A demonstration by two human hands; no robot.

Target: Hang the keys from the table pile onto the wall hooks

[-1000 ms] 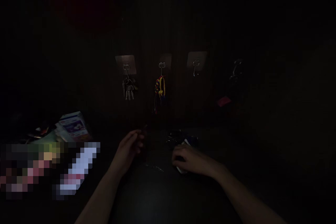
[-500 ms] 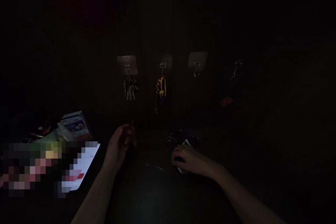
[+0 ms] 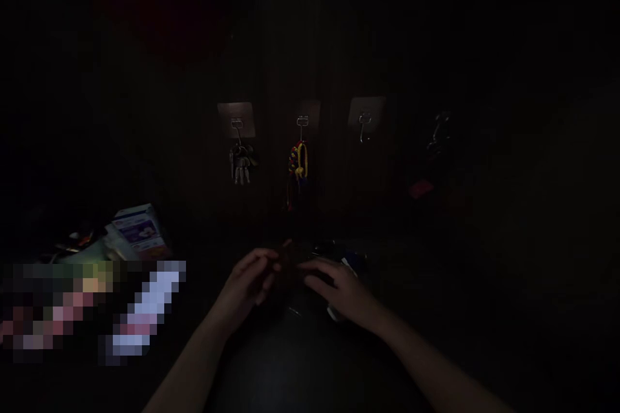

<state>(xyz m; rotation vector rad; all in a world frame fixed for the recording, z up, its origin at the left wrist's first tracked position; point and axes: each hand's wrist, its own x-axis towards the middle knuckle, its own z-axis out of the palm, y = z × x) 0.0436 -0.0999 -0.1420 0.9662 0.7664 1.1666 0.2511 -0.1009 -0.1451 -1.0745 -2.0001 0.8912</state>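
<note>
Reaching over the counter (image 3: 285, 371), which spreads toward six o'clock with its near edge unseen, the hands now sit closer together. The right hand (image 3: 341, 287) has come off the white-edged item (image 3: 334, 314) between five and six, so both attend to the brown piece (image 3: 285, 262) near half past six. The left hand (image 3: 248, 282) appears to pinch it; darkness hides whether the right hand touches. Farther out, a purple-labelled box (image 3: 138, 230) limits room past eight, and keys (image 3: 241, 171) hang at nine.

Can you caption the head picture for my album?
In the dark, the left hand holds something brownish near the right hand, below hanging keys.
</note>
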